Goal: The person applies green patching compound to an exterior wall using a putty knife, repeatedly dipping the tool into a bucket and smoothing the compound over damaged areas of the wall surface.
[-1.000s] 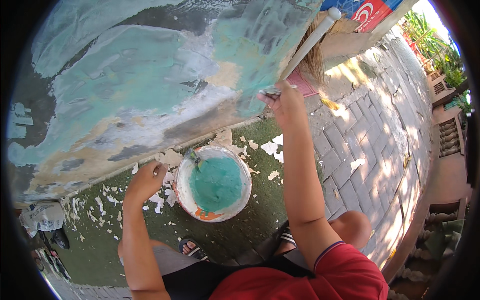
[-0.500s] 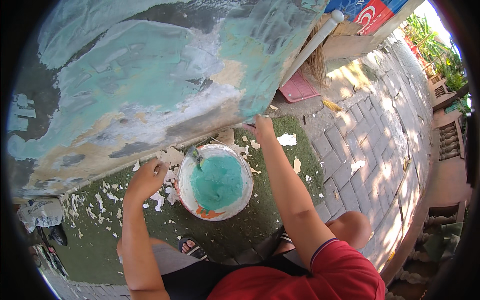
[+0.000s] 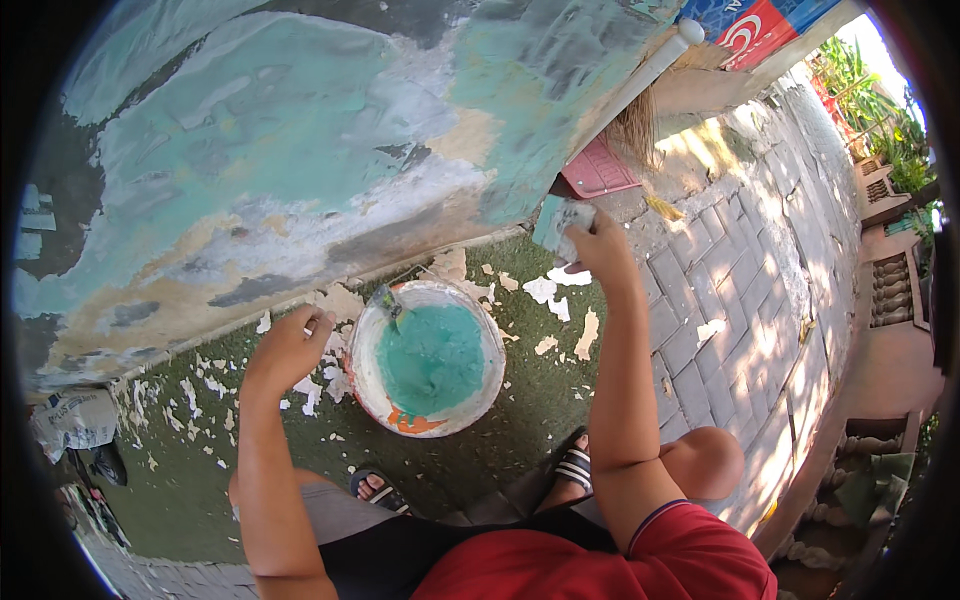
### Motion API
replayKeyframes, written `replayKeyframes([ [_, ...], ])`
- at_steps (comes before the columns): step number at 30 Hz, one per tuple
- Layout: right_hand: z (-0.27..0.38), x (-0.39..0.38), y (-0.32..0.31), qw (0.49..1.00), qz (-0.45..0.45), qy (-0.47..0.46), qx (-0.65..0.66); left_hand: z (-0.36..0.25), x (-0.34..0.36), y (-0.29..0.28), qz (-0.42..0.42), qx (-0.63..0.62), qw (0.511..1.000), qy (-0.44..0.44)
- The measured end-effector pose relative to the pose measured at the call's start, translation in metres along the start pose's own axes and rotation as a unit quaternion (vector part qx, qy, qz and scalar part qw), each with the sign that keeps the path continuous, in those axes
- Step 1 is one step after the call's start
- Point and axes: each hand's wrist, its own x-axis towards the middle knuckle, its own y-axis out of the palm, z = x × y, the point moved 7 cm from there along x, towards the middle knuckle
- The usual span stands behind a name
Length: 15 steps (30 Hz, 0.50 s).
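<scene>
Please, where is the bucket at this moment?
In the head view, the bucket stands on the green mat, a little left of and below the picture's centre, between the left hand and the right forearm.

A red shirt [image 3: 575, 565] tops black and grey shorts [image 3: 375, 550].

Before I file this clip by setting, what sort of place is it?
Probably an outdoor walkway or yard beside a building: sunlit grey paving, green plants at the upper right, and a patchy teal wall at the upper left.
</scene>
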Motion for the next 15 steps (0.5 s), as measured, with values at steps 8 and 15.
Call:
replayKeyframes([
  [8, -0.079, 0.075, 0.041, 0.852, -0.114, -0.290, -0.421, -0.019, -0.003, -0.001, 0.000, -0.009, 1.000, 0.012],
  [15, -0.008, 0.052, 0.038, 0.787, -0.134, -0.411, -0.441, -0.007, -0.004, -0.001, -0.004, 0.003, 1.000, 0.005],
])
